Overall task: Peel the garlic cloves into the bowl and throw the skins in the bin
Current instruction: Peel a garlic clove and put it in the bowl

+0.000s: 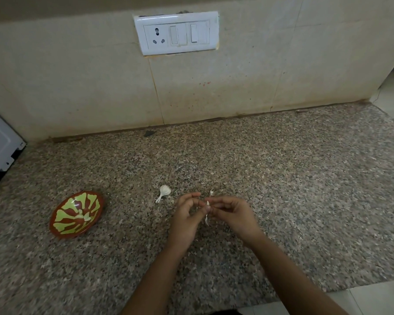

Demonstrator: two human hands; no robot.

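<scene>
Pinching a garlic clove [207,203], hands [187,220] [233,215] hover near garlic bulb [165,190], bowl [64,223] well left.

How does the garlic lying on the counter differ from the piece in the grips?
Contact: the garlic on the counter lies free and untouched; the held piece is pinched between the left grip and the right grip.
Shape: the garlic on the counter shows a rounded body and stalk; the held piece shows only a thin white strip.
Shared: both white, both outside the bowl.
</scene>
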